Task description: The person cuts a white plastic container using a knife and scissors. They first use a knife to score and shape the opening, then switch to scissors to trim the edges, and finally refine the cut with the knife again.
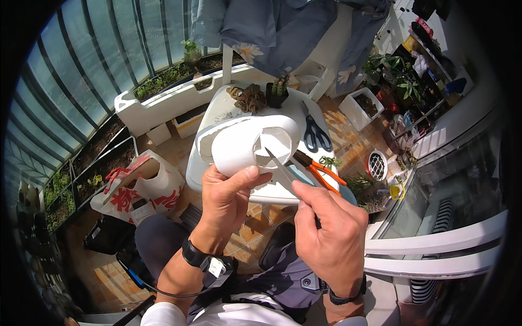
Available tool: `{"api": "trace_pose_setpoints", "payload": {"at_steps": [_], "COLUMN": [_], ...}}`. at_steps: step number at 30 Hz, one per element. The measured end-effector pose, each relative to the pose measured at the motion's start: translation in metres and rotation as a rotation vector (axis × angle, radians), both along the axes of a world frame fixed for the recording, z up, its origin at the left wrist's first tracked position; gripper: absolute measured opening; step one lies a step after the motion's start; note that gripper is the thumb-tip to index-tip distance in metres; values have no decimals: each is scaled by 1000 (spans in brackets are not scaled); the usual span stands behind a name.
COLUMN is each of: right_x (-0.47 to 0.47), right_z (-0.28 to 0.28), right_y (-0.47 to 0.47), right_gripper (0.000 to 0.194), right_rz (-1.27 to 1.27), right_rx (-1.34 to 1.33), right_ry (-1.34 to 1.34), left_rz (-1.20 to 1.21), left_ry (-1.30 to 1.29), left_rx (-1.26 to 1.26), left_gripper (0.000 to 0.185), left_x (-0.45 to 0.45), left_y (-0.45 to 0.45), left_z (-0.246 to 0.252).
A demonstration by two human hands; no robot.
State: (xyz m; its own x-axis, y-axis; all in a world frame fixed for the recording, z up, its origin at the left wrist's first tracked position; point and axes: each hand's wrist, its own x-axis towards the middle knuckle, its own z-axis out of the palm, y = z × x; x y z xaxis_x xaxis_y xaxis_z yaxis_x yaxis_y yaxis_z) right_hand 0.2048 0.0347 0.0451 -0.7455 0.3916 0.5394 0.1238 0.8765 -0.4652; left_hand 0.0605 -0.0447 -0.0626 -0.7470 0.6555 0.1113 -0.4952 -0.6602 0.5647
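My left hand (230, 189) grips the lower edge of a white hollow piece (234, 146), shaped like a slide slipper with a broad curved band across it. Its thumb presses on the band near the opening. In my right hand (330, 230), a thin pointed metal blade (279, 163) is pinched between thumb and fingers, its handle hidden by the hand. The blade's tip lies over the opening on the band's right side; I cannot tell if it touches. Below, on a small white table (257, 193), lie orange-handled pliers or cutters (322, 171) and dark blue scissors (314, 132).
A succulent in a black pot (277, 95) and a crumpled brown bundle (247, 98) stand at the table's far side. A white plastic bag (157, 185) sits at left, near soil-filled planters (110, 161). Blue floral cloth (281, 36) hangs behind. A sliding glass door (448, 171) is at right.
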Motion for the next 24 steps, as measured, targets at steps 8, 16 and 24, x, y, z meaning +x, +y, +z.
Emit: {"api": "trace_pose_setpoints", "payload": {"at_steps": [8, 16, 24], "right_x": [3, 13, 6], "right_z": [4, 6, 10], "right_y": [5, 8, 11], "right_gripper": [27, 30, 30], "right_rz": [-19, -54, -59], "right_rx": [-15, 83, 184], "right_ry": [-21, 4, -76], "left_rz": [-10, 3, -7], "left_ry": [5, 16, 21], "left_rx": [17, 57, 8], "left_gripper": [44, 44, 42], "left_x": [-1, -4, -3], "left_y": [0, 1, 2], "left_z": [-1, -1, 0]}}
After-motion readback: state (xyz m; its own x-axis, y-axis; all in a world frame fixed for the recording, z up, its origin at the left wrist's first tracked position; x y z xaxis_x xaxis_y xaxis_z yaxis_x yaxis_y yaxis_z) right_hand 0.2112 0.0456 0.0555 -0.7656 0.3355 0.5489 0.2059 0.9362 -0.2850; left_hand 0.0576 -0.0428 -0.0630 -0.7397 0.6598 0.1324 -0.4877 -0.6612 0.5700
